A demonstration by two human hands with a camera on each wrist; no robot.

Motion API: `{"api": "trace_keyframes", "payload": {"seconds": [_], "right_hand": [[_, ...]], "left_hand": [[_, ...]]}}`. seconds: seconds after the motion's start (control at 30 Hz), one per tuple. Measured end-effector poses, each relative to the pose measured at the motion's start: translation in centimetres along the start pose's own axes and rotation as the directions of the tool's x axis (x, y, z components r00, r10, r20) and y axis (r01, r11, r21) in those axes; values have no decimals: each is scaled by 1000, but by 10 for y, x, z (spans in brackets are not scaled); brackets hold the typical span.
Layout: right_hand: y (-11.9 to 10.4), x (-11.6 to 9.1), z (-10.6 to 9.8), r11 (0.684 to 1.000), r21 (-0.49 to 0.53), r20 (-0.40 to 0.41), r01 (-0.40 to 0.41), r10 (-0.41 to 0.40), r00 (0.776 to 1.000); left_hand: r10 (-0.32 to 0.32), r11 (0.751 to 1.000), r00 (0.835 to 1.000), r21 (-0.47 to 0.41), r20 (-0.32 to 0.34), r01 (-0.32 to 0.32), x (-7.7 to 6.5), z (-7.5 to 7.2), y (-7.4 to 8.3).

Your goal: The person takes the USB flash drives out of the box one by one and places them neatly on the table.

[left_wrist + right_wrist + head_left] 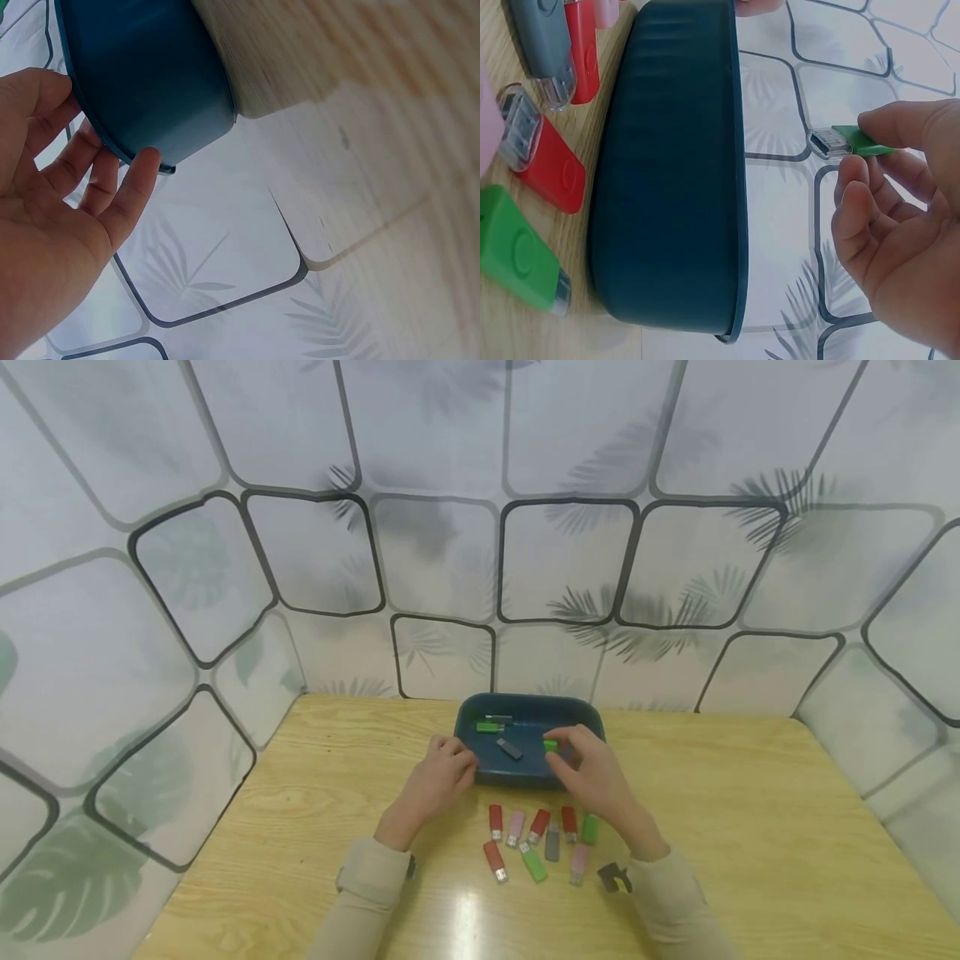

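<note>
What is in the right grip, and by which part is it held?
A green USB stick, pinched by its green body; the plug end sticks out free.

Over there, the camera worn on the head looks forward and down across the table point(750, 818) to the patterned wall point(555, 560). Each wrist camera peers in close, its picture tipped sideways, one at the left hand point(56, 199), the other at the right hand point(911, 217); both share the blue tub point(525, 780) with the head view.
</note>
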State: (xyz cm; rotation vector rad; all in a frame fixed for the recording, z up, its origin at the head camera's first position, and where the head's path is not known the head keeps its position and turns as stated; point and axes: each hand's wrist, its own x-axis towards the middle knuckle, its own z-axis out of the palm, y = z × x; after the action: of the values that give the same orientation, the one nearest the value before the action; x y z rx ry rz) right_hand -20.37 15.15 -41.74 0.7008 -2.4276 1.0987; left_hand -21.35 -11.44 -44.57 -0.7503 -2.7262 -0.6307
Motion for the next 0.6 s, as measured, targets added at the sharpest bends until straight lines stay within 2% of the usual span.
{"api": "trace_keyframes", "payload": {"seconds": [0.6], "right_hand": [[-1,-8,-10,1000,-16,21,21,-21,1000]], "left_hand": [[-13,1000,1000,2,14,12,0,-1,1]]}}
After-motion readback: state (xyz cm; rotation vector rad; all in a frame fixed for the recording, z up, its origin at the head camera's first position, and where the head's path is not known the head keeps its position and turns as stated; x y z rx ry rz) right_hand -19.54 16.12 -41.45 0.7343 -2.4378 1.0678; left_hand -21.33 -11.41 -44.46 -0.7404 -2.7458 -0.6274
